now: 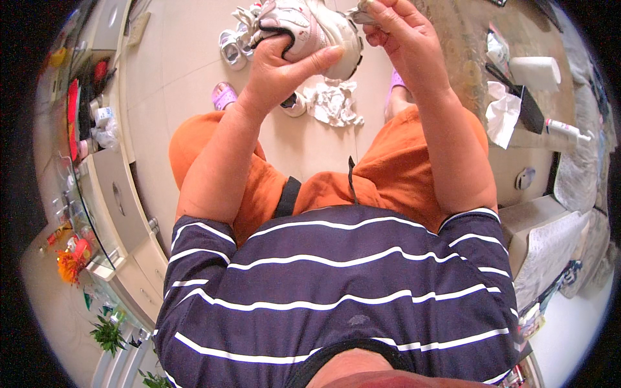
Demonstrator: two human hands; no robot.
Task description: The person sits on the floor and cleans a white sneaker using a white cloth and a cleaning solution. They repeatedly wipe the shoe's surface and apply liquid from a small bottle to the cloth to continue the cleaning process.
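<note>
A white and pink sneaker [303, 31] is held up over the floor at the top of the view. My left hand [286, 70] grips it at the black-edged collar, fingers in the opening and thumb along its side. Pinched between the thumb and fingers of my right hand [400, 31] is a small greyish wad [366, 15], likely a wipe or tissue, close to the shoe's sole edge. Below the sneaker, a heap of crumpled white tissues [335, 103] lies on the floor. Beside that heap is another shoe [294, 104], partly hidden by my left hand and wrist.
More white shoes [234, 48] stand on the tiles at upper left. On the right-hand table are a white paper roll [533, 72], a black tissue box [530, 109] with a tissue [502, 111] hanging out, and a white tube [563, 128]. A cabinet [114, 189] runs along the left.
</note>
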